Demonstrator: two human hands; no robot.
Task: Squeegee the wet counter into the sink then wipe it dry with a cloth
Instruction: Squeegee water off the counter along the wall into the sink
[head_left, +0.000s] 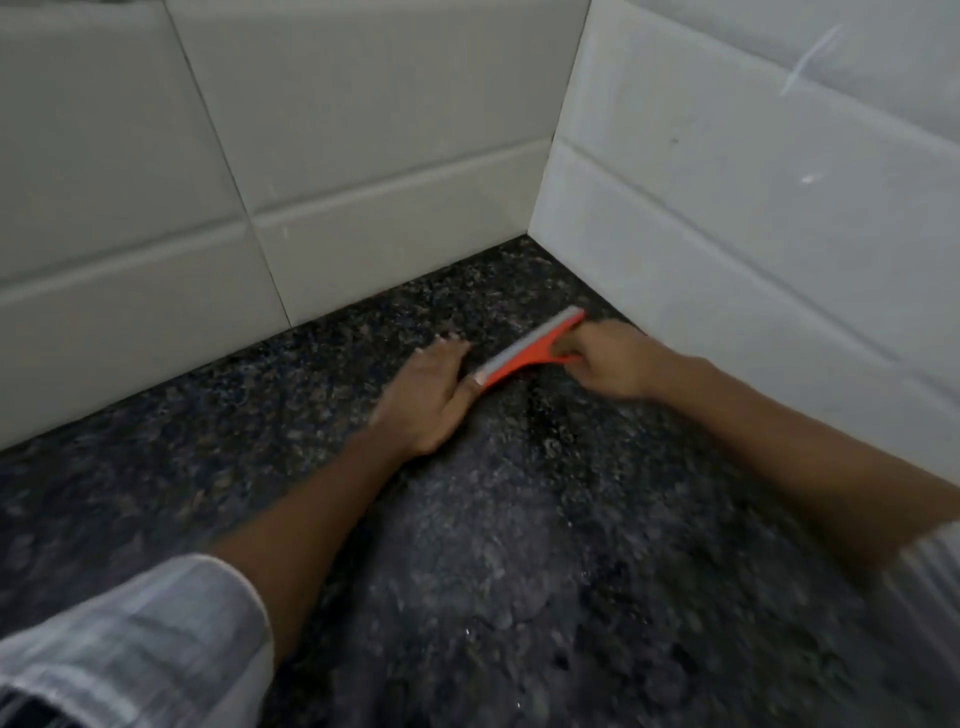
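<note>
Right hand (613, 361) grips squeegee (530, 347); left hand (434, 397) flat on counter (519, 545).

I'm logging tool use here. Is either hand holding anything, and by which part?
The right hand has its grip on the squeegee by its orange handle. The left hand lies flat on the counter, its thumb at the blade's end.

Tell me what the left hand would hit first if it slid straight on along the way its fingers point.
The left hand, flat on the dark speckled stone counter, points toward the back corner. It would likely meet the white tiled back wall first, though depth is hard to judge.
</note>
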